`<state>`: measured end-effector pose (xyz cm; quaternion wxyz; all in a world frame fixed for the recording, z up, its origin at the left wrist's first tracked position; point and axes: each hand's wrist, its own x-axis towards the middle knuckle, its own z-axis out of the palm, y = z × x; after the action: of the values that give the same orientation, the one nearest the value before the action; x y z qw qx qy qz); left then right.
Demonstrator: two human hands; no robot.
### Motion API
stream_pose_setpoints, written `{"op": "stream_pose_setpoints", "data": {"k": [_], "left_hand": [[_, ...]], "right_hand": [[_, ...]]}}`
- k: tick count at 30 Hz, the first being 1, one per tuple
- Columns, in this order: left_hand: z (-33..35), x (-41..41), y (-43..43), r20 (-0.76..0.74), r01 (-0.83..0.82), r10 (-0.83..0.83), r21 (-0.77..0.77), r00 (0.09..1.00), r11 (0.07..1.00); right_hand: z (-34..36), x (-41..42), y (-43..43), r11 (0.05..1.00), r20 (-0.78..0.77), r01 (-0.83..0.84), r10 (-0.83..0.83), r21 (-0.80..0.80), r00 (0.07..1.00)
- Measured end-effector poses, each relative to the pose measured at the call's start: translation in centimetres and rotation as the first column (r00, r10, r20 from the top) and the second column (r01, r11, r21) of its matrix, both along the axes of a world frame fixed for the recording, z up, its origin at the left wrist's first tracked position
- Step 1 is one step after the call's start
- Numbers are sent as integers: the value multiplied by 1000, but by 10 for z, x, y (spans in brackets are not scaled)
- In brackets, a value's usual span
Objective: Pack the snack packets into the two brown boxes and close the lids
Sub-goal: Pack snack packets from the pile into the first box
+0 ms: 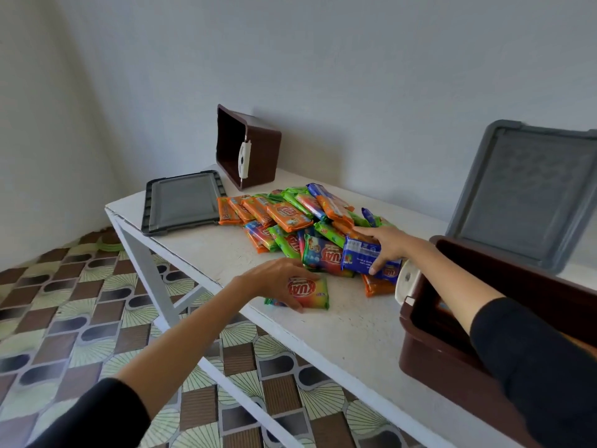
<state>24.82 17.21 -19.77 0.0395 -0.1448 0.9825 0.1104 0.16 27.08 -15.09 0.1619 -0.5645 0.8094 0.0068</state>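
near brown box stands open; right hand grips a blue packet, left hand pins a rainbow packet (near the worktop's front edge, it could slide off).

Packet pile at surface centre. Tipped box behind pile; loose lid left; open box right.

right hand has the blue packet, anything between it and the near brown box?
Nothing visible blocks it. The right hand grips the blue packet just left of the near brown box, whose grey lid is raised behind it, opening clear. Only the box's white latch and near wall lie between; lift over them.
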Motion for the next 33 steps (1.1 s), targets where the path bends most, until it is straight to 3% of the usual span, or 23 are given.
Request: {"op": "stream_pose_setpoints", "data": {"k": [4, 9, 15, 20, 26, 33], "left_hand": [[3, -1, -2, 43, 25, -23, -53, 999, 998], [0, 6, 3, 7, -6, 7, -77, 1000, 997], [4, 6, 6, 4, -11, 12, -164, 1000, 986], [22, 2, 5, -88, -16, 3, -145, 996, 989], [77, -20, 3, -231, -14, -18, -136, 973, 991], [138, -75, 44, -309, 120, -159, -141, 938, 983]], "right_hand": [[0, 10, 5, 998, -148, -66, 67, 11, 987], [-2, 24, 8, 968, -360, -210, 246, 137, 900], [4, 24, 10, 977, -254, -210, 209, 24, 944], [16, 29, 13, 948, -253, -199, 134, -250, 958], [63, 18, 35, 863, -162, -60, -26, -502, 986], [110, -15, 119, 866, -139, 92, -182, -492, 973]]}}
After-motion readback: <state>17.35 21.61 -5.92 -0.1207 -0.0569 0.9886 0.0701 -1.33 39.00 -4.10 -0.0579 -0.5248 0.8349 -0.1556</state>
